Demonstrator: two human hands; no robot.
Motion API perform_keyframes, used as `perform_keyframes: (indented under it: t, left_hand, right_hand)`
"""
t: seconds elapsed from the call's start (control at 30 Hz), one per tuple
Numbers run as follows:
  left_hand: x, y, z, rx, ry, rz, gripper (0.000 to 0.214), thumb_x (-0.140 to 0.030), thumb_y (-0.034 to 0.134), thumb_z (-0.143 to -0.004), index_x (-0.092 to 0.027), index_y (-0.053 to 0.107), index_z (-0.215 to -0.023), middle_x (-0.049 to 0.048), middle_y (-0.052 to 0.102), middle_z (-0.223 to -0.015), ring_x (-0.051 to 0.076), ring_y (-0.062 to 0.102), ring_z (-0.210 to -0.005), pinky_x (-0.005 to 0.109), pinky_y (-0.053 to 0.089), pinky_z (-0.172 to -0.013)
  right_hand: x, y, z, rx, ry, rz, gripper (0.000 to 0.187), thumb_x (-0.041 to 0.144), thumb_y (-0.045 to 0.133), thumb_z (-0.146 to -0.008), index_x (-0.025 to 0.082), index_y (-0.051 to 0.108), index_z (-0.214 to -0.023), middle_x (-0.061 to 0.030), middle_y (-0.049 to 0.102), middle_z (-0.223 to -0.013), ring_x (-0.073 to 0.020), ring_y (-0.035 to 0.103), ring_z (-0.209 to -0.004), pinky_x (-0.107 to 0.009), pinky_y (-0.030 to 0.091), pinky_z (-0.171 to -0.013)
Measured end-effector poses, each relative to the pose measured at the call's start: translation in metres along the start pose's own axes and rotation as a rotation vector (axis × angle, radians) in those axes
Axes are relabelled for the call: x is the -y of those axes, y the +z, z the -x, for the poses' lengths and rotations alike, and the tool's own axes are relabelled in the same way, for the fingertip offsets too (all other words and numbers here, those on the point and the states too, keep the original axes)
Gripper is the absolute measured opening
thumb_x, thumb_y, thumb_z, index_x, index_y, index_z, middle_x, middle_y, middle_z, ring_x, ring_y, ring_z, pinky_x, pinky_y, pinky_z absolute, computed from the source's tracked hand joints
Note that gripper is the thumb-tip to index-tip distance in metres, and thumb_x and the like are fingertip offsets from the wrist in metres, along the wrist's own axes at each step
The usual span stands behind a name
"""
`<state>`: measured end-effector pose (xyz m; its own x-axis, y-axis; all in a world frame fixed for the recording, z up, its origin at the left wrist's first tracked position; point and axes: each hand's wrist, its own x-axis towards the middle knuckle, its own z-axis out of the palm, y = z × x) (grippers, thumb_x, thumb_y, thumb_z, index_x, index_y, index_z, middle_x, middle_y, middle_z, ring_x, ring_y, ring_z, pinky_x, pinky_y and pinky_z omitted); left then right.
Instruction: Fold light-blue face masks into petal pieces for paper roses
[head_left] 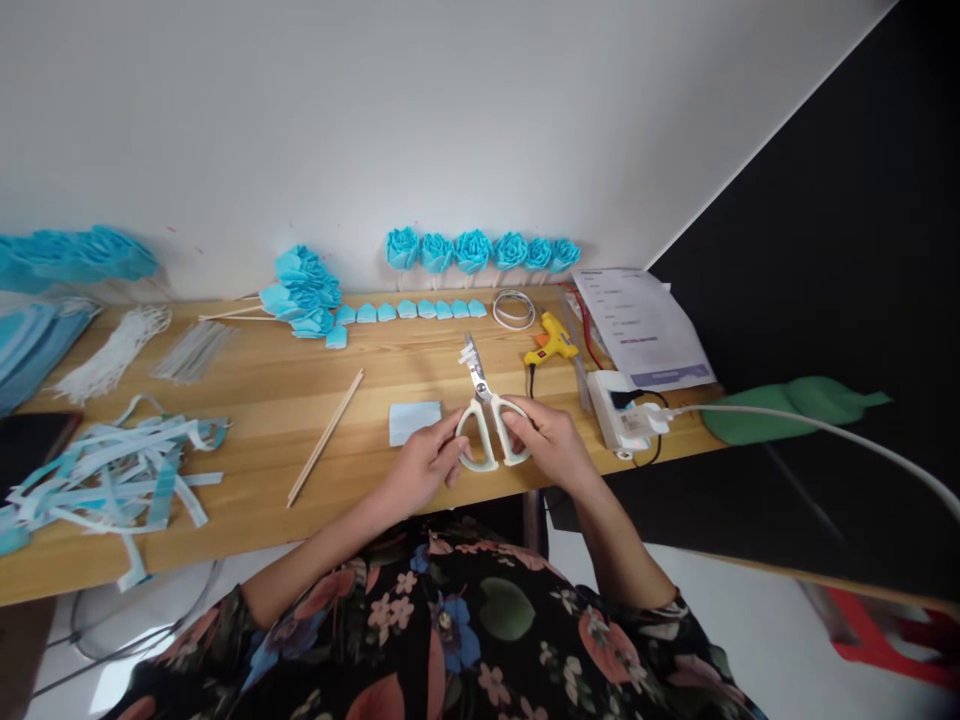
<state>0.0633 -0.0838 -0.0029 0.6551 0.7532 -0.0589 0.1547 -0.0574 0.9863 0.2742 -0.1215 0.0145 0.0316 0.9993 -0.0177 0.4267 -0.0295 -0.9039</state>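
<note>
A pair of scissors (480, 385) with cream handles lies between my two hands, blades pointing away from me and nearly closed. My left hand (426, 455) is closed around the left handle loop. The right loop is gripped by my right hand (551, 440). Small white scraps (467, 354) sit at the blades. Just left of the scissors, a folded pale blue piece of fabric (413, 420) rests on the wooden table (262, 410). Beyond the blades runs a row of small blue folded pieces (426, 309).
Blue flowers (472, 251) on sticks stand along the wall. A yellow glue gun (553, 341), a power strip (619, 412) and a paper sheet (641, 325) are on the right. Thin sticks (325, 438), cut strips (124, 470) and a blue flower pile (304, 290) are on the left.
</note>
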Motion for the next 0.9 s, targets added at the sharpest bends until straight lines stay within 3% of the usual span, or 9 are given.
perform_keyframes:
  t: [0.17, 0.27, 0.33, 0.43, 0.5, 0.7, 0.9]
  left_hand:
    - [-0.006, -0.016, 0.002, 0.026, 0.022, -0.124, 0.044, -0.033, 0.043, -0.096, -0.013, 0.058, -0.133, -0.0029, 0.053, -0.067, 0.01, 0.047, -0.053, 0.023, 0.04, -0.058]
    - [-0.005, -0.022, 0.002, 0.075, 0.007, -0.074, 0.046, -0.035, 0.041, -0.098, -0.012, 0.056, -0.134, -0.0039, 0.051, -0.064, 0.01, 0.048, -0.051, 0.024, 0.041, -0.059]
    - [-0.003, -0.022, 0.001, 0.06, -0.007, 0.003, 0.047, -0.038, 0.043, -0.097, -0.012, 0.055, -0.135, -0.0022, 0.055, -0.071, 0.009, 0.05, -0.05, 0.024, 0.042, -0.058]
    - [0.002, -0.02, 0.001, 0.078, -0.037, 0.118, 0.05, -0.043, 0.046, -0.096, -0.013, 0.053, -0.136, -0.0002, 0.057, -0.08, 0.008, 0.051, -0.049, 0.024, 0.042, -0.056]
    - [0.005, -0.019, 0.003, 0.096, -0.046, 0.16, 0.053, -0.046, 0.048, -0.096, -0.012, 0.052, -0.137, -0.0001, 0.058, -0.079, 0.008, 0.051, -0.049, 0.024, 0.042, -0.055]
    - [0.01, -0.016, 0.007, 0.111, -0.064, 0.181, 0.055, -0.047, 0.05, -0.095, -0.012, 0.052, -0.138, -0.0004, 0.058, -0.079, 0.007, 0.051, -0.049, 0.024, 0.041, -0.056]
    - [0.014, -0.013, 0.007, 0.125, -0.063, 0.183, 0.054, -0.047, 0.049, -0.096, -0.014, 0.051, -0.139, -0.0005, 0.059, -0.08, 0.007, 0.051, -0.049, 0.025, 0.041, -0.058]
  right_hand:
    - [0.004, -0.025, 0.0, 0.021, 0.04, 0.091, 0.032, 0.039, 0.059, -0.09, 0.021, 0.075, -0.11, 0.0001, 0.068, -0.069, -0.0112, 0.054, -0.052, -0.024, 0.045, -0.053]
    - [0.007, -0.038, -0.003, 0.062, 0.014, 0.105, 0.035, 0.044, 0.059, -0.091, 0.022, 0.074, -0.114, 0.0005, 0.067, -0.066, -0.0115, 0.056, -0.054, -0.024, 0.045, -0.055]
    - [0.007, -0.041, -0.009, 0.09, 0.019, 0.002, 0.045, 0.052, 0.055, -0.092, 0.02, 0.072, -0.119, -0.0017, 0.069, -0.07, -0.0134, 0.061, -0.059, -0.026, 0.048, -0.058]
    - [0.001, -0.036, -0.021, 0.045, 0.073, -0.248, 0.06, 0.066, 0.048, -0.091, 0.018, 0.07, -0.121, -0.008, 0.074, -0.087, -0.0176, 0.068, -0.075, -0.029, 0.052, -0.063]
    - [-0.004, -0.027, -0.03, -0.028, 0.106, -0.372, 0.061, 0.069, 0.052, -0.087, 0.018, 0.072, -0.114, -0.0089, 0.073, -0.09, -0.0181, 0.068, -0.077, -0.028, 0.053, -0.062]
    - [0.001, 0.003, -0.041, -0.029, 0.143, -0.599, 0.039, 0.052, 0.076, -0.077, 0.022, 0.075, -0.103, -0.0043, 0.073, -0.091, -0.0149, 0.067, -0.077, -0.027, 0.053, -0.065]
    - [0.01, 0.011, -0.041, -0.035, 0.183, -0.764, 0.032, 0.045, 0.082, -0.07, 0.022, 0.074, -0.09, -0.001, 0.073, -0.08, -0.0117, 0.064, -0.066, -0.023, 0.05, -0.058]
